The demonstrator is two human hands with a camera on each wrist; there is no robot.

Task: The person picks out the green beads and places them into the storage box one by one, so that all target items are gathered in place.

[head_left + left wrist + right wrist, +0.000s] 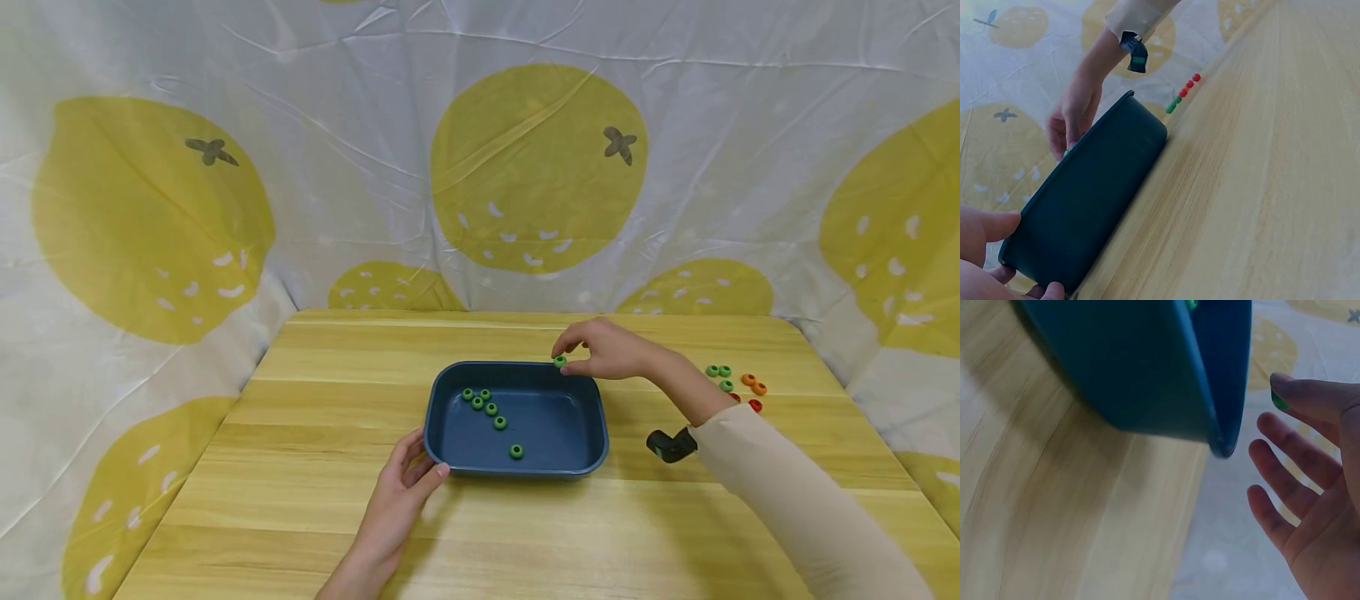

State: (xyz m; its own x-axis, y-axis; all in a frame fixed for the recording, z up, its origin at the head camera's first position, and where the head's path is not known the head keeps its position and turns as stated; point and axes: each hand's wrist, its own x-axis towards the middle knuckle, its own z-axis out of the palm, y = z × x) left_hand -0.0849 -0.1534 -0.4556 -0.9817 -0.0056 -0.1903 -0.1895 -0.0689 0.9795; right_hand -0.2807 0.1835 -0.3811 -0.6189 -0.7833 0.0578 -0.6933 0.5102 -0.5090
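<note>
A dark blue rectangular tray [517, 475] stands on the wooden table with several green beads [500, 423] scattered inside, mostly toward its left half. My left hand [401, 492] grips the tray's near left corner, thumb at the rim and fingers along the side. Over the far right rim, my right hand [611, 350] pinches one green bead [560, 362] between thumb and index finger. In the right wrist view that bead [1279, 401] is mostly hidden by the thumb, and the other fingers are spread. The left wrist view shows the tray's outer wall [1094, 194], hiding its inside.
Right of the tray, three green beads [725, 386], two orange beads [759, 388] and two red beads [755, 406] lie on the table [300, 467]. The right forearm partly covers one red bead. A black device [671, 446] sits at the right wrist. A lemon-print cloth [360, 167] hangs behind.
</note>
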